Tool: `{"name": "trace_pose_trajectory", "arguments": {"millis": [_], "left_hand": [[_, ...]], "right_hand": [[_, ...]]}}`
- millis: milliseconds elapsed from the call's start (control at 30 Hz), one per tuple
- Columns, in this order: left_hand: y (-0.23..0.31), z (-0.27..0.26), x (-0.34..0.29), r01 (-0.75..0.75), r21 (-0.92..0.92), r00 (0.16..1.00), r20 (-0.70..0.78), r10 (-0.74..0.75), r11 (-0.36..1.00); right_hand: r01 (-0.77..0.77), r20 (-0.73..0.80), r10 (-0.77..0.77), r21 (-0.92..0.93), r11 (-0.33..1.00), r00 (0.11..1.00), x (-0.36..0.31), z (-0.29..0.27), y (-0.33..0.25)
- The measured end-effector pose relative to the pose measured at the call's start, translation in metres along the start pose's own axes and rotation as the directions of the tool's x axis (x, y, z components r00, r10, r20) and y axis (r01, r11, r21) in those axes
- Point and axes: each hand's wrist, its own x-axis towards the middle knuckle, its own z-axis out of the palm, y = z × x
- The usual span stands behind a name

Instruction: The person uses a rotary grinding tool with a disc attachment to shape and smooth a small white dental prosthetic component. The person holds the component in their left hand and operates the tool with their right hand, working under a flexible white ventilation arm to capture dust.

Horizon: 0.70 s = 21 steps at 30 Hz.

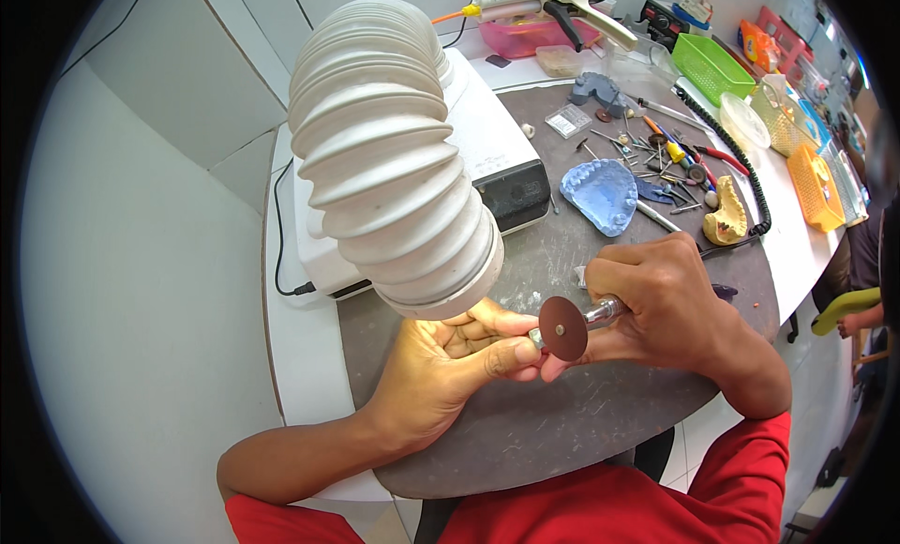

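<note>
My left hand (pixel 436 370) is closed in a pinch, with thumb and fingertips around a small silvery piece (pixel 536 338). Most of that piece is hidden by my fingers and the disc, so its exact shape cannot be made out. In my right hand (pixel 661 305) is a metal rotary handpiece (pixel 605 309), its fingers wrapped round the barrel. A round brown abrasive disc (pixel 563 330) sits on the handpiece's tip, right beside the silvery piece; whether they touch I cannot tell. My fingertips of both hands meet just below the disc.
A ribbed white suction hose (pixel 398 178) arches over my left hand from a white box unit (pixel 497 122). Beyond my right hand lie a blue dental impression (pixel 600 195), a yellow dental cast (pixel 726 212), scattered burs (pixel 656 159) and a black coiled cord (pixel 741 145). Coloured baskets (pixel 712 68) stand farther back.
</note>
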Motion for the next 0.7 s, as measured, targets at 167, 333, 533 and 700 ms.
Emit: {"name": "trace_pose_trajectory", "arguments": {"millis": [167, 333, 533, 700], "left_hand": [[0.0005, -0.0007, -0.0005, -0.003, 0.017, 1.0, -0.014, 0.003, 1.0], [0.0007, -0.0004, -0.002, 0.005, -0.007, 1.0, -0.011, -0.005, 1.0], [0.0032, 0.0017, -0.0014, 0.008, -0.035, 1.0, 0.007, -0.008, 0.999], [0.0035, 0.0008, -0.0015, 0.012, -0.026, 1.0, 0.017, -0.012, 1.0]], "right_hand": [[-0.004, -0.005, 0.004, -0.007, 1.0, 1.0, -0.0006, 0.0016, 0.0013], [-0.04, -0.028, 0.04, -0.007, 0.999, 0.999, -0.0009, -0.0009, 0.0041], [-0.052, -0.021, 0.052, 0.005, 0.999, 0.998, -0.0012, 0.0013, 0.0044], [-0.043, -0.012, 0.043, -0.01, 0.999, 0.999, -0.0005, 0.001, 0.0033]]}}
